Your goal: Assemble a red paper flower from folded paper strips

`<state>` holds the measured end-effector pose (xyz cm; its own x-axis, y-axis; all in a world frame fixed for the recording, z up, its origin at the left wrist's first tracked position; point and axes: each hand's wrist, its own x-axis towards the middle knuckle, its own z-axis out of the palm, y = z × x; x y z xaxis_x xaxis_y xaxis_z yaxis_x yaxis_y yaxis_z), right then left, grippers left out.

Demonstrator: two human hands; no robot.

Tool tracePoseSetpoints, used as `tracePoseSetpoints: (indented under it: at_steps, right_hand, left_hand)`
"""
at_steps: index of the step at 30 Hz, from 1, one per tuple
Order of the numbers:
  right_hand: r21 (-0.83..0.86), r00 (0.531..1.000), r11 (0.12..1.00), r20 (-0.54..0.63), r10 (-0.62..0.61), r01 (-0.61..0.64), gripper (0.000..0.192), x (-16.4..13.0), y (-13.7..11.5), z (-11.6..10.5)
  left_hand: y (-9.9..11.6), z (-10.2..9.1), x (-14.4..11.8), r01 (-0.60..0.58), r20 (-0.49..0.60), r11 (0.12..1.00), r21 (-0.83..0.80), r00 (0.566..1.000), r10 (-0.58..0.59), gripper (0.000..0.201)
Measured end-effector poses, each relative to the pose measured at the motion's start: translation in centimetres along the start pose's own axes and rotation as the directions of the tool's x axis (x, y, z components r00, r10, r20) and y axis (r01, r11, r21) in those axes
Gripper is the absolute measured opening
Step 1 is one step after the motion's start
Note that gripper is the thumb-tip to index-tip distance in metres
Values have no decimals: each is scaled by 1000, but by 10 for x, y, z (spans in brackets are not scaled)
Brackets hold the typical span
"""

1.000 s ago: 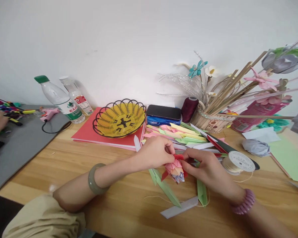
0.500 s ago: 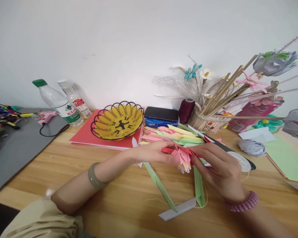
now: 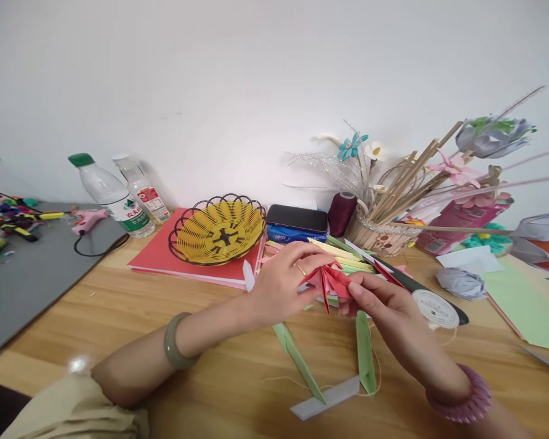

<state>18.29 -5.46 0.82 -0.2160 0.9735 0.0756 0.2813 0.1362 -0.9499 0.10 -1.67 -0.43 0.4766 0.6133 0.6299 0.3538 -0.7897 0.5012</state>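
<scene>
Loose khaki sleeve (image 3: 68, 402) is covering the upper part of the left arm (image 3: 132, 369), bunching in soft creases and ending near the elbow; a smooth, rounded grey-green bangle (image 3: 172, 341) is circling the forearm below it. Left hand (image 3: 279, 280) is wearing a thin, plain gold-coloured ring (image 3: 301, 269). Right wrist (image 3: 434, 369) is sporting a chunky, glossy purple bracelet (image 3: 466, 396) of close-set ribbed segments.

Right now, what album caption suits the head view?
Left hand and right hand hold folded red paper over the table.

Red 农夫 on green-capped bottle (image 3: 118, 204), lettering on second bottle (image 3: 149, 196), blue packet (image 3: 296, 234) and white spool (image 3: 436, 308) unreadable
</scene>
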Motion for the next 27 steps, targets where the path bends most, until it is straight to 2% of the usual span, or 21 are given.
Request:
tracePoseSetpoints:
  at_steps: [2, 5, 7, 9, 10, 12, 14, 20, 27]
  right_hand:
    - [64, 1000, 998, -26, 6, -4, 28, 1, 2, 0]
    - [2, 995, 999, -93, -45, 45, 27, 1, 5, -1]
    - [-96, 990, 991, -100, -105, 95, 25, 0, 6, -2]
    - [-169, 983, 973, -62, -172, 159, 22, -1, 7, -2]
    - [-191, 979, 963, -35, -201, 191, 20, -1, 8, -2]
    - [-219, 971, 947, 11, -239, 235, 17, -2, 8, -1]
    - [-249, 965, 933, 39, -259, 260, 15, -3, 7, 0]
    - [-299, 961, 914, 39, -276, 274, 15, -5, 3, 2]
    - [-323, 960, 906, 21, -281, 272, 23, -2, 2, 1]
  left_hand:
    - [0, -1, -1, 1, 21, 1000, -11, 1000, -1, 42]
    - [0, -5, 1, 163, 95, 960, -229, 985, -144, 58]
    - [1, -7, 4, 351, 143, 815, -461, 936, -322, 55]
    - [3, -7, 8, 515, 216, 584, -627, 835, -505, 50]
    - [5, -7, 10, 572, 276, 472, -670, 783, -557, 53]
    - [9, -6, 13, 648, 415, 305, -698, 713, -565, 58]
    - [13, -6, 14, 689, 504, 229, -688, 680, -532, 55]
    - [16, -3, 8, 679, 530, 129, -723, 665, -527, 40]
    - [14, 6, 4, 615, 508, 72, -785, 707, -493, 35]
